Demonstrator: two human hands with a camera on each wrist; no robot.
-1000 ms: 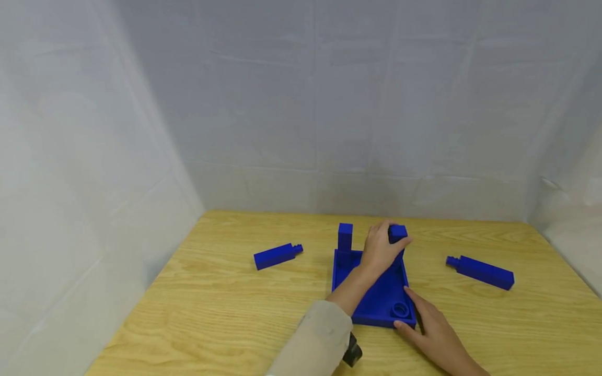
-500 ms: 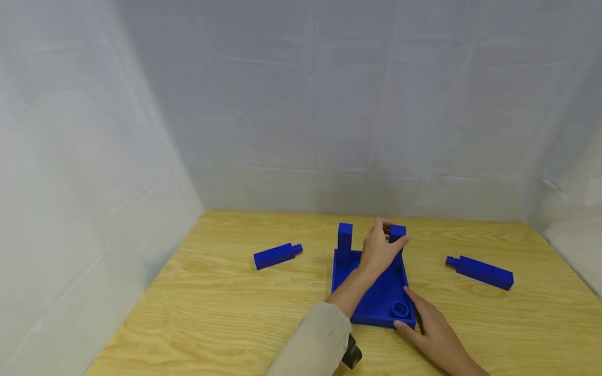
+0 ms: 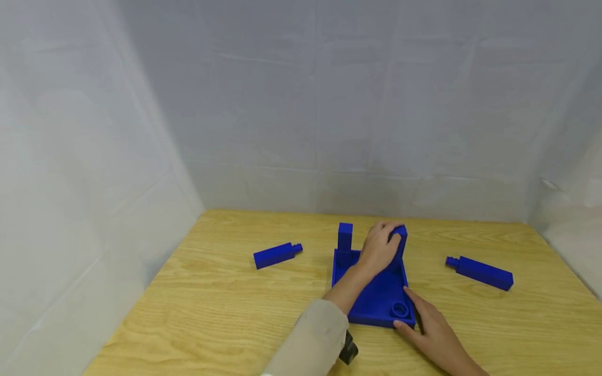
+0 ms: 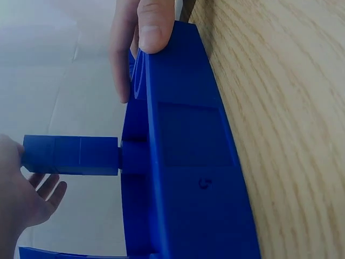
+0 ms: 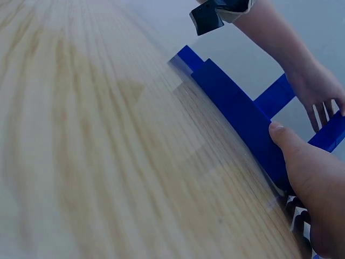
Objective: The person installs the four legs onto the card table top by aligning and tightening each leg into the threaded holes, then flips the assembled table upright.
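Here the left hand (image 3: pixel 380 245) is curling its fingers over the top of an upright blue plastic square post (image 3: pixel 398 237) standing at the far right corner of a flat blue plastic square tray (image 3: pixel 376 297), at about one o'clock from the tray's middle, while the right hand (image 3: pixel 435 334) is lying with relaxed, nearly straight fingers against the tray's near right corner at five o'clock, thumb on the rim, holding it down on the light wooden table (image 3: pixel 211 313). To seat this post well, I judge the push should be going straight down along its length with the tray pinned flat, so the peg is not jamming at a tilt. Counting: four blue posts in all, two standing in the tray, the gripped one and a second upright post (image 3: pixel 345 236) at eleven o'clock, and two lying loose, one lying post (image 3: pixel 277 255) well off at nine o'clock and another lying post (image 3: pixel 479 271) at three o'clock, each showing a round peg end; one tray, with one round socket (image 3: pixel 400 309) showing open near the right hand.
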